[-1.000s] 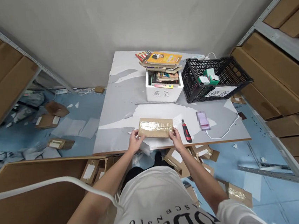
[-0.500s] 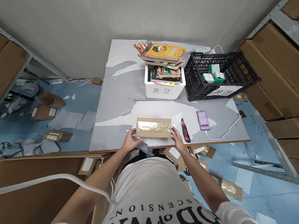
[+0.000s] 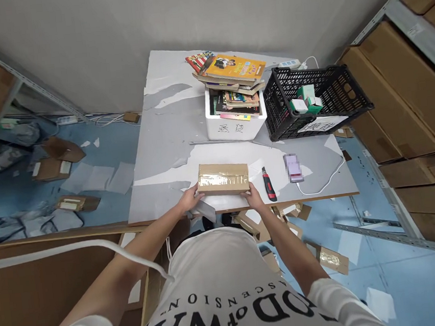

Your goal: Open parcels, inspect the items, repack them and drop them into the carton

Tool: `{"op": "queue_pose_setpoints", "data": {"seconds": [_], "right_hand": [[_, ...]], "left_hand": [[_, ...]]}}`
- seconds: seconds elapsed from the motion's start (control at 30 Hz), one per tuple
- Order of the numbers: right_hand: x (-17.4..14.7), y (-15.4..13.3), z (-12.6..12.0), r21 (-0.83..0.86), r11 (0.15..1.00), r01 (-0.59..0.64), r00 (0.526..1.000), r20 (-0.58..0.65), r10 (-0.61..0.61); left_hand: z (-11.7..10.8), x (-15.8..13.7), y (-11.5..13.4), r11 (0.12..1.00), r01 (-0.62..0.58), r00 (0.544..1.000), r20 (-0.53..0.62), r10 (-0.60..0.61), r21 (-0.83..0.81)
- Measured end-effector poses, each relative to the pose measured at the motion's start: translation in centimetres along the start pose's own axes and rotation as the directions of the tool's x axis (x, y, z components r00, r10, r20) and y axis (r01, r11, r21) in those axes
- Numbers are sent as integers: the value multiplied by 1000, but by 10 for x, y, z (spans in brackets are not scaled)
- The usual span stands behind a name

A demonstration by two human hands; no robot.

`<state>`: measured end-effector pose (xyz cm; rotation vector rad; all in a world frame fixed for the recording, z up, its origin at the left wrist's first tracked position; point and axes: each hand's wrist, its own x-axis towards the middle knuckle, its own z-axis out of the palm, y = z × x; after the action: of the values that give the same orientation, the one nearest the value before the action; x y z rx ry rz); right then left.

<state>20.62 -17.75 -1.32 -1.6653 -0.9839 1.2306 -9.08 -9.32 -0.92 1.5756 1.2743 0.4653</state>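
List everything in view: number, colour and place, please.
Table: 1, grey-white, centre
Carton: 1, brown, front centre
Tub: 1, white, on table
Books: many, mixed colours, in tub
Crate: 1, black, right of tub
Small boxes: about 3, green-white, in crate
Knife: 1, red-black, right of carton
Phone: 1, lilac, right of knife
Cable: 1, white, at phone
Power strip: 1, white, behind crate
Racks: 2, grey, both sides
Rack boxes: many, brown, on racks
Open box: 1, brown, lower left
Other boxes: several, brown, on floor
Papers: several, white, on floor
Cord: 1, white, lower left
Hands: 2, bare, at carton's ends
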Motion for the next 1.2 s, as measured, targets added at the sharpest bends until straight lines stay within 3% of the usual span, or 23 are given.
{"op": "queue_pose_setpoints", "data": {"seconds": [0.13, 0.2, 0.33, 0.4, 0.57, 0.77, 1.2], "right_hand": [[1, -18, -10, 11, 997, 75, 995, 64, -75], [2, -26, -12, -43, 994, 96, 995, 37, -95], [8, -32, -5, -296, 955, 5, 995, -91, -33], [12, -29, 1, -344, 938, -54, 993, -117, 14], [17, -16, 7, -364, 923, -129, 986, -149, 79], [17, -9, 9, -339, 927, -159, 980, -169, 106], [24, -6, 11, -349, 923, -164, 982, -144, 120]], "left_hand": [[-4, -3, 10, 999, 7, 999, -44, -5, 36], [-5, -3, 17, 998, 20, 996, -88, -15, 57], [-2, 6, 26, 966, 164, 980, -143, -138, 197], [2, 13, 25, 956, 215, 973, -134, -190, 202], [15, 15, 17, 967, 193, 979, -103, -178, 166], [33, 8, 9, 979, 101, 972, -228, -59, 180], [48, 6, -6, 972, 171, 948, -296, -118, 161]]}}
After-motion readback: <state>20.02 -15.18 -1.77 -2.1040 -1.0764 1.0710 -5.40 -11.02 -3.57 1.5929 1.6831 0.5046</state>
